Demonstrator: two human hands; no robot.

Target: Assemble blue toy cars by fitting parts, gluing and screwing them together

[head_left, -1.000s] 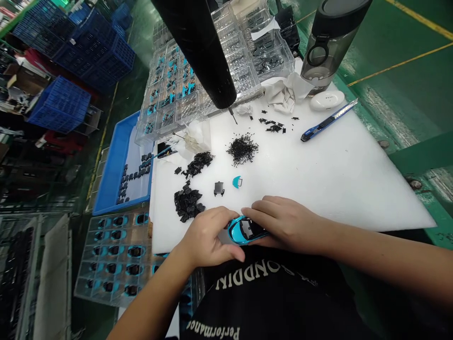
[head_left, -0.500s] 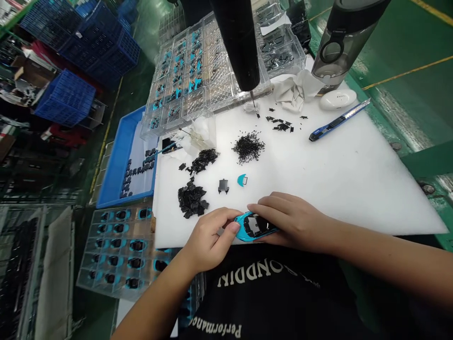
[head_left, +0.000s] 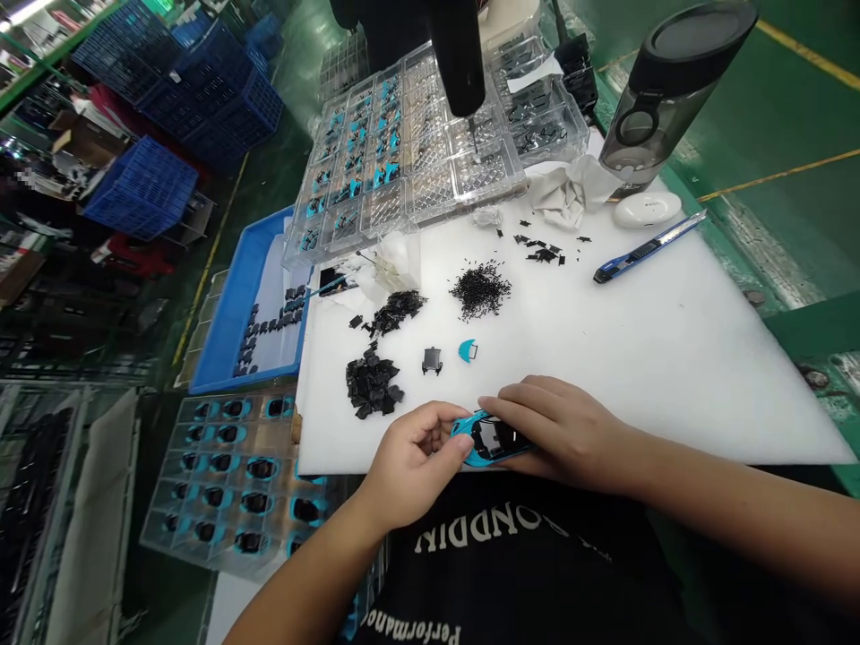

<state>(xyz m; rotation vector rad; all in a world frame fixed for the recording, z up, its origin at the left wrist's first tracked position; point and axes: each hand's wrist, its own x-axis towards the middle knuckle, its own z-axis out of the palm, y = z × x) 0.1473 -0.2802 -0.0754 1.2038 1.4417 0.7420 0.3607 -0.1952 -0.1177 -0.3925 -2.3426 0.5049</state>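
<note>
A blue toy car body [head_left: 495, 441] with a black inside is held between my two hands at the near edge of the white work board [head_left: 638, 358]. My left hand [head_left: 420, 461] pinches one end of it between thumb and fingers. Over the other end lie the fingers of my right hand [head_left: 561, 430], gripping it and hiding part of it. Just beyond my hands are a small blue curved part [head_left: 468, 350] and a flat black part [head_left: 432, 360]. A pile of black parts [head_left: 373, 383] sits to their left.
An electric screwdriver [head_left: 460, 67] hangs over clear compartment trays [head_left: 430, 193]. Tiny black pieces [head_left: 480, 291] are heaped mid-board. To the right are a utility knife [head_left: 649, 248], a white case [head_left: 647, 210] and a bottle [head_left: 662, 116]. A blue bin [head_left: 221, 336] stands left.
The screwdriver has swung up and away from the board. My view has shifted slightly. Both hands still hold the car body, and my left thumb has slid along its end.
</note>
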